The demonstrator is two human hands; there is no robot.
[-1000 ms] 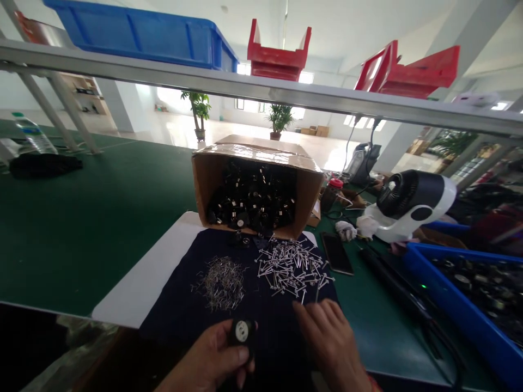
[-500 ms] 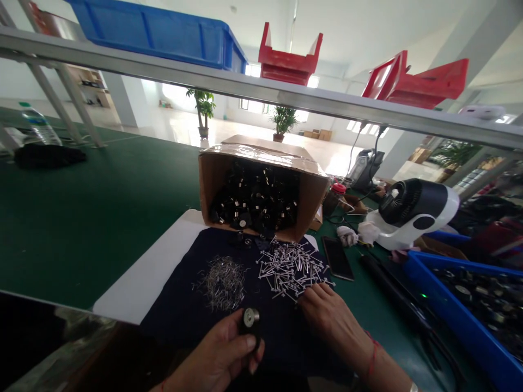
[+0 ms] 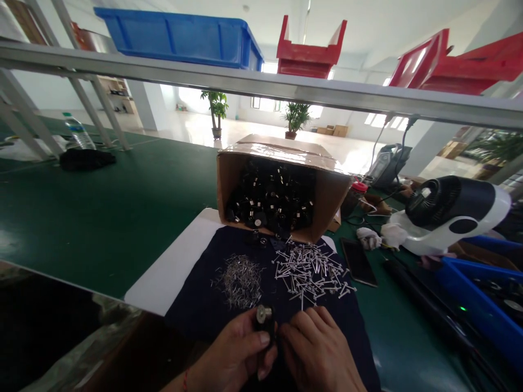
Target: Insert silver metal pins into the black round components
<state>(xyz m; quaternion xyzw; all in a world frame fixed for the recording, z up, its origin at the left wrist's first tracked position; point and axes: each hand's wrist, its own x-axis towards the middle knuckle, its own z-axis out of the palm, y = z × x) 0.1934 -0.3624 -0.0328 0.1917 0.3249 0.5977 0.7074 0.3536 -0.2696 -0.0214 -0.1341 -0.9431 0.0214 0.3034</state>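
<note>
Near edge of counter [image 3: 102, 218]: left hand [image 3: 232, 354] pinches a small black part [image 3: 265, 321] over the dark cloth [image 3: 204, 305]. Right hand [image 3: 316, 348], fingers curled, touches the part. Nails [image 3: 308, 269] just beyond; open box [image 3: 281, 190] farther.

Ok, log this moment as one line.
left hand: holds small black part | right hand: at the part, grip unclear | pins on dark cloth

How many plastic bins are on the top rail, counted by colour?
Blue bin: 1
Red bins: 2
Total: 3
</note>
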